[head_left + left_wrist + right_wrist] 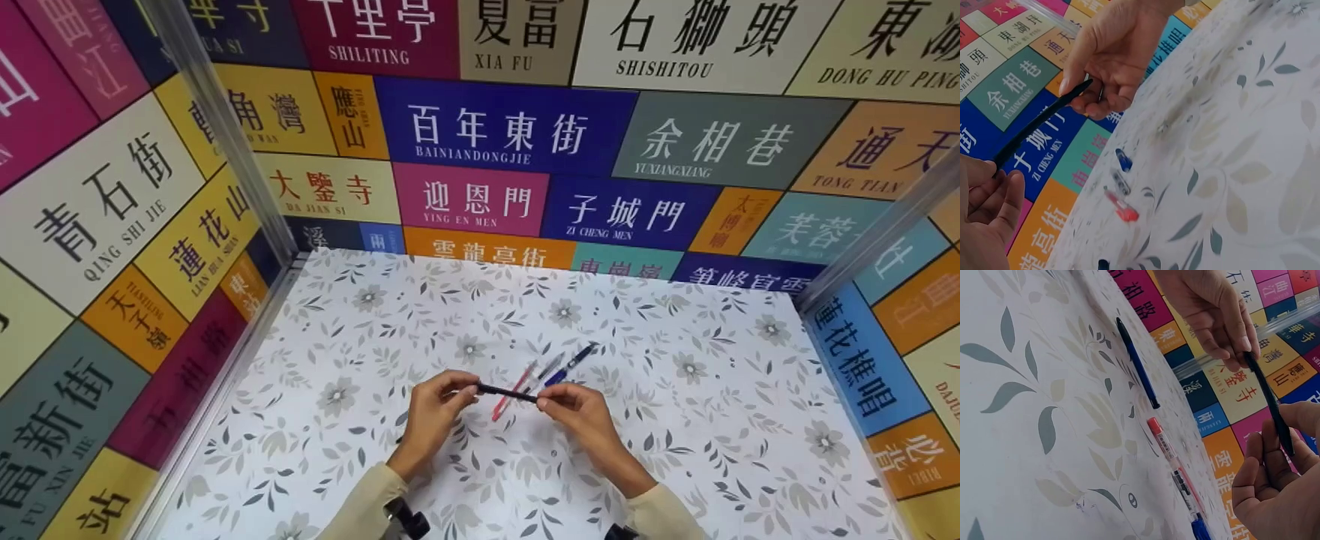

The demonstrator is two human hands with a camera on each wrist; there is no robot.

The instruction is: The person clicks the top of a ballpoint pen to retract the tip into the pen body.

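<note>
A slim black pen (508,392) is held up above the table, stretched between both hands. My left hand (439,409) pinches one end between thumb and fingers; my right hand (589,420) pinches the other. Beneath and beyond it lie a red pen (499,409), a clear pen with dark parts (551,366) and a blue pen (571,365), side by side at a slant. The right wrist view also shows a dark blue pen (1139,365) on the table, nearer the left hand; the left forearm and hand mostly cover it in the head view.
The table (660,450) wears a white cloth with grey leaves and flowers. Panels of coloured street-name signs (506,124) enclose it at the back and both sides. Clear plastic strips (225,127) run along the panel corners.
</note>
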